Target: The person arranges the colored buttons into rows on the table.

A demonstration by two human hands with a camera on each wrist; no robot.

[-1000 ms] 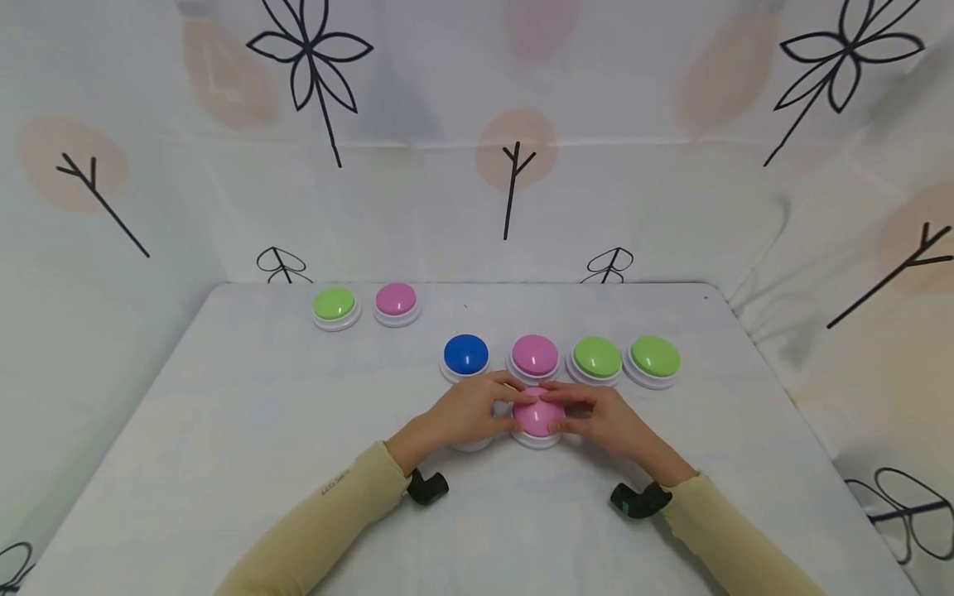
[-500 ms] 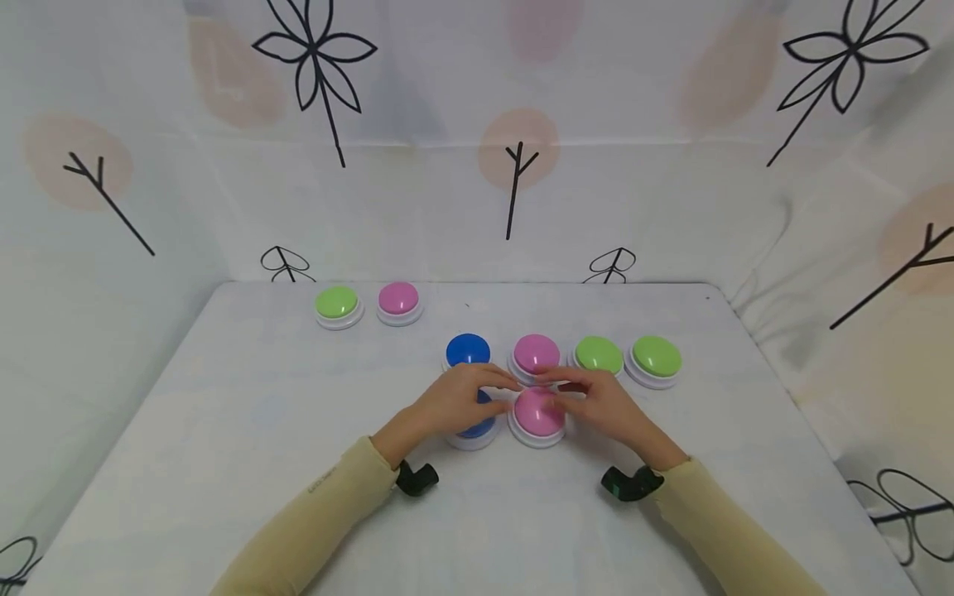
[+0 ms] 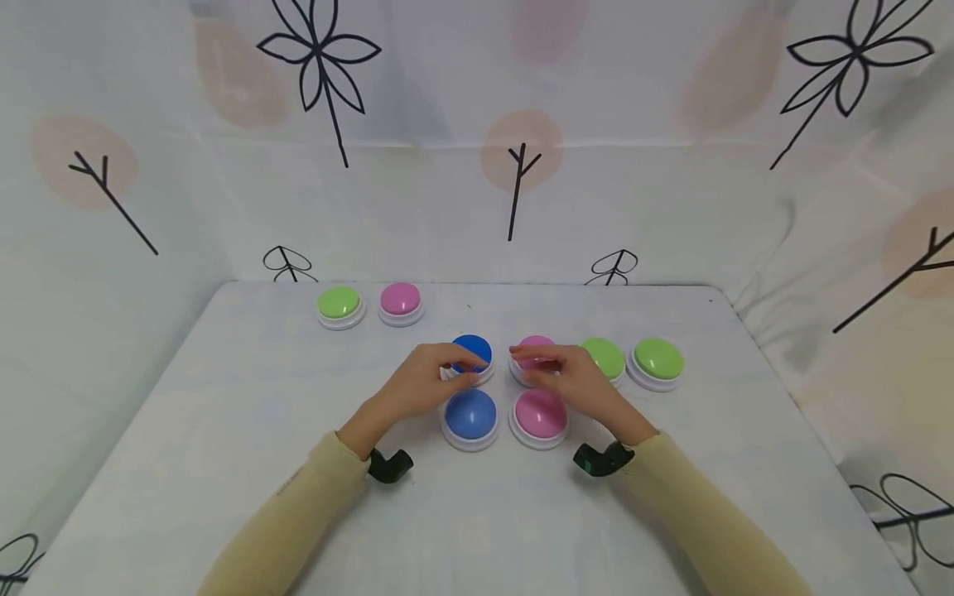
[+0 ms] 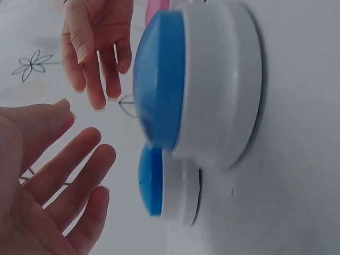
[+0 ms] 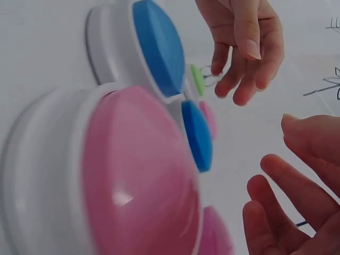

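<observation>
Hovering over the middle of the white tabletop [image 3: 477, 530], apart from every button: the left hand [image 3: 421, 381] and the right hand [image 3: 577, 381], facing each other across a gap. Left fingers [image 4: 64, 162] relaxed, slightly spread and released, with nothing in their hold; right fingers [image 5: 297, 185] likewise loose and without a grasp. Below the left fingers and on the person's side of them, the near blue button [image 3: 470, 414], untouched on its white base. Beyond it, the far blue button [image 3: 472, 348], partly covered by the left fingertips in the head view. Below the right fingers, also nearer the person, the near pink button [image 3: 541, 414], untouched. Beyond it, the far pink button [image 3: 538, 340], partly hidden by the right hand. Farther right, the inner green button [image 3: 605, 358], partly behind the right hand, and the outer green button [image 3: 659, 358] just beside. Toward the back left, well apart from both hands, the rear green button [image 3: 339, 303] and rear pink button [image 3: 401, 299]. Behind the tabletop, a pale cloth [image 3: 425, 207] with black line drawings.
</observation>
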